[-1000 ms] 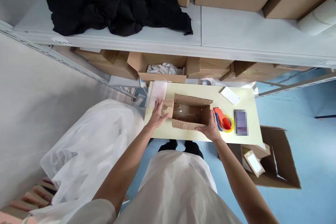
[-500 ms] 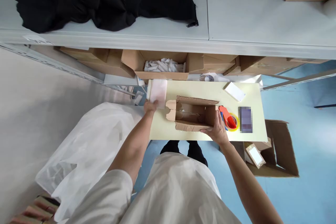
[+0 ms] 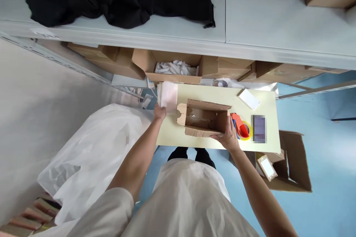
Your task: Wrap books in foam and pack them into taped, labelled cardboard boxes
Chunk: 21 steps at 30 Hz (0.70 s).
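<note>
Carton (image 3: 207,120), open-topped, near the middle of the table (image 3: 167,135), with a notched end flap toward nine o'clock. Held at its four o'clock corner by the right hand (image 3: 229,135), thumb and fingers spread around the cardboard. At the table's ten o'clock, left hand (image 3: 160,112) at the near edge of pale sheets (image 3: 169,96), fingers curled; impossible to tell whether pinching or merely touching. Just past the carton at three o'clock, red tape dispenser (image 3: 240,124); at one o'clock, white box (image 3: 249,99).
</note>
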Each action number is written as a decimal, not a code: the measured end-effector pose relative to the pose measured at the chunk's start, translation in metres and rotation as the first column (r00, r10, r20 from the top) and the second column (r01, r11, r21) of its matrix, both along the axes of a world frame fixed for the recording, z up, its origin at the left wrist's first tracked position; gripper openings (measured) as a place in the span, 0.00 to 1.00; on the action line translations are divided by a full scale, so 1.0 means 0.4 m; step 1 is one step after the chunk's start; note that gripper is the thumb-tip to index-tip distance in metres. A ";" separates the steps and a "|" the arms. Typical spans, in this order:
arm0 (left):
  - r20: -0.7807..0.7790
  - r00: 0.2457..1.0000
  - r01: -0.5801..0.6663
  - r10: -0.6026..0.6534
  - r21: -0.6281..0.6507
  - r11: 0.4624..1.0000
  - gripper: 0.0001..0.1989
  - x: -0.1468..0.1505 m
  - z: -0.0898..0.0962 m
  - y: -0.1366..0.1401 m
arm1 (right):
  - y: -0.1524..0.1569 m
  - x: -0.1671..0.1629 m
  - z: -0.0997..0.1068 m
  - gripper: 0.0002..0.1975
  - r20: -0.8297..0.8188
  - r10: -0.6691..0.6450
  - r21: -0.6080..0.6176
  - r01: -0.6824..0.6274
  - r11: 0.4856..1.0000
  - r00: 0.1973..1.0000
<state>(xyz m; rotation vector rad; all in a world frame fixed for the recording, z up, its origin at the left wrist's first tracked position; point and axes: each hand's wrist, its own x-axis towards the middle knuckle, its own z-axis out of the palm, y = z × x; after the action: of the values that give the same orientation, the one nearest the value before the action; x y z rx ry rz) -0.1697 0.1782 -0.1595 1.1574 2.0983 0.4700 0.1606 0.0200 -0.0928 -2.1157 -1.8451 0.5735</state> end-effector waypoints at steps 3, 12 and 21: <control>0.022 1.000 -0.010 0.008 0.066 0.998 0.18 -0.028 0.053 -0.029 | 0.004 0.001 -0.006 0.61 -0.021 0.002 0.025 -0.002 1.000 1.000; -0.062 0.986 0.165 -0.156 0.515 0.841 0.18 -0.104 0.372 -0.133 | 0.012 -0.008 -0.020 0.62 -0.128 0.004 0.062 0.003 0.998 0.992; -0.102 0.743 0.651 -0.661 0.338 0.679 0.18 0.194 0.451 -0.096 | 0.018 0.001 -0.016 0.61 -0.290 -0.061 -0.005 0.063 0.998 0.955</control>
<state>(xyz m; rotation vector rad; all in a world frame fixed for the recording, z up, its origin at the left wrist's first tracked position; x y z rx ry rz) -0.0919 0.1397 0.0207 1.9957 1.4332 0.5119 0.1608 0.0271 -0.0994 -1.9562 -1.6114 0.8149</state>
